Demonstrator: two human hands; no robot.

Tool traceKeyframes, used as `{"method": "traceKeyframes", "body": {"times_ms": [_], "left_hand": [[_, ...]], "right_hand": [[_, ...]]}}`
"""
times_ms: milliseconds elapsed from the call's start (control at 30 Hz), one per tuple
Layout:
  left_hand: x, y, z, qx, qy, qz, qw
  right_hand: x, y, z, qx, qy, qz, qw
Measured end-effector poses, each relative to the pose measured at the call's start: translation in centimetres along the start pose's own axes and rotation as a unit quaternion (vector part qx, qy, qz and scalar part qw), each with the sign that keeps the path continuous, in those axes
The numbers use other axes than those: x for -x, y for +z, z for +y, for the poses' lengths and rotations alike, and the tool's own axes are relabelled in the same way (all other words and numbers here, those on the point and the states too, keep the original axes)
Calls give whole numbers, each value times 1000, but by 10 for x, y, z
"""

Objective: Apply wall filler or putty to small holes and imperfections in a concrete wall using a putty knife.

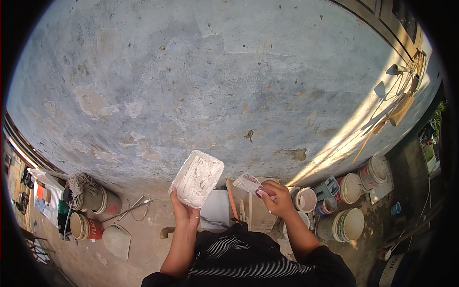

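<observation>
My left hand grips the lower edge of a rectangular tray smeared inside with thick white filler paste. In my right hand is a putty knife, its flat blade coated with white paste and pointing up and left. The blade is to the right of the tray, apart from it. In front of both hands rises a worn pale-blue wall with patches of bare plaster and flaked paint. Neither the tray nor the knife appears to touch it.
Several buckets stand on the floor at the right, near a grey-green plastic container. At left are a red bucket, a mop head and a dustpan-like scoop. Tools hang on the wall's right end.
</observation>
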State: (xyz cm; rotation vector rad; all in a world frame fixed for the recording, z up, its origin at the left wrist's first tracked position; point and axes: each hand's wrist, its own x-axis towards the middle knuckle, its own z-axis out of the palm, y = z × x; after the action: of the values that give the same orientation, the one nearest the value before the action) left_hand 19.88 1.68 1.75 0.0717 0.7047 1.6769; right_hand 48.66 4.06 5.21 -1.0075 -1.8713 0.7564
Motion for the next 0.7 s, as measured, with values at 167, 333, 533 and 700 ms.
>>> {"method": "traceKeyframes", "body": {"times_ms": [167, 333, 533, 700], "left_hand": [[7, 3, 4, -11, 8, -15, 1000], [13, -14, -2, -7, -3, -8, 1000], [21, -26, 1, -10, 2, -3, 1000], [25, -41, 12, -3, 26, 9, 1000]], "right_hand": [[11, 16, 78, -164, 177, 153, 958], [-5, 43, 124, -338, 315, 136, 877], [-60, 57, 127, -477, 281, 160, 818], [-54, 71, 131, -470, 255, 176, 826]]}}
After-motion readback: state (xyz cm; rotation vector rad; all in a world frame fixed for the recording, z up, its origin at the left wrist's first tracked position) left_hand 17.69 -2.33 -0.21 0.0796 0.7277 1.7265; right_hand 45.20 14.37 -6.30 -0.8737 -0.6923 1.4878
